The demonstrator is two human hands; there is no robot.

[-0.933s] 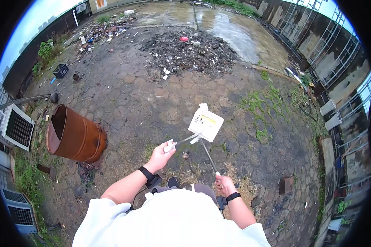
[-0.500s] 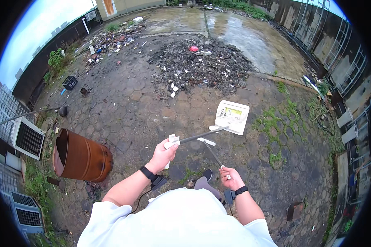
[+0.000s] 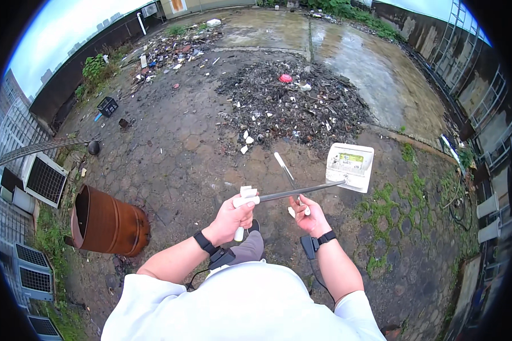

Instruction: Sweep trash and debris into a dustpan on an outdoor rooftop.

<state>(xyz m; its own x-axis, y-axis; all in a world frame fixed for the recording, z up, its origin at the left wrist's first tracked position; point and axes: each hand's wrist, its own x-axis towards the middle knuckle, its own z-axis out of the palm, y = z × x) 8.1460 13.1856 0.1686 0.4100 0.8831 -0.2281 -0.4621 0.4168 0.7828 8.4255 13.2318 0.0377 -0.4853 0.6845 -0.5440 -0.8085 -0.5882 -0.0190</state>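
Observation:
My left hand (image 3: 232, 219) grips the white handle of a long-handled dustpan (image 3: 331, 170). Its grey pole slants right to a white pan with a green and yellow label, out ahead over the paving. My right hand (image 3: 309, 217), closer to my body than that pole, is closed around the white grip of a thin grey rod (image 3: 287, 174). The rod passes the dustpan pole and points up and left, ending in a narrow white strip. Its exact kind I cannot make out.
A rusty metal drum (image 3: 111, 220) stands at the left, near outdoor units (image 3: 44, 181). Ahead lies a dark debris heap (image 3: 301, 102) with a red piece on it. Moss (image 3: 401, 213) grows at the right; more litter (image 3: 168, 55) and a black crate (image 3: 107, 106) are far left.
The view has shifted left, so the surroundings sit further right. My right hand and its rod have risen toward the dustpan pole, the rod's white tip swinging up and forward. Both grips hold.

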